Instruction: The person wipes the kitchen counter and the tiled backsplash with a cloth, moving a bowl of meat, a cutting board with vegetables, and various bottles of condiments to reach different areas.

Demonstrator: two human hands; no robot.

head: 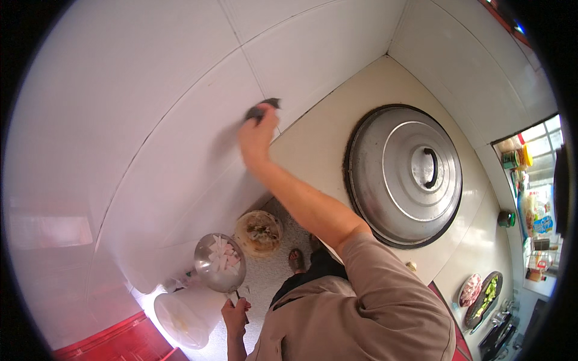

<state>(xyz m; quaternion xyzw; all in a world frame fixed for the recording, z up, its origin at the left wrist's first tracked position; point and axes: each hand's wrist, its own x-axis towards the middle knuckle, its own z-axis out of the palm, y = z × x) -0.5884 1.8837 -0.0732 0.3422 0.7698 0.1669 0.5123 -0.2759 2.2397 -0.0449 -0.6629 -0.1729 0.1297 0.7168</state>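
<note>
My right hand (262, 128) stretches to the tiled wall (198, 135) and grips a dark cloth or pad (257, 111), blurred and held at the tiles near the counter edge. Low on the left, my left hand (235, 316) holds the handle of a round metal scoop or ladle (205, 261). White and pinkish slices (224, 256) lie in its bowl. Beyond the scoop, a bucket (241, 243) with food scraps in it stands on the floor. A large domed metal lid (370, 180) with a black handle covers the wok set in the counter.
A white bin (205, 322) stands by a red cabinet or box (122, 338) at lower left. On the counter (316, 135) are a small pale piece (411, 266), a plate of sliced meat (470, 289), a board with chopped green vegetables (488, 295) and a jar (506, 219). Packages crowd the windowsill.
</note>
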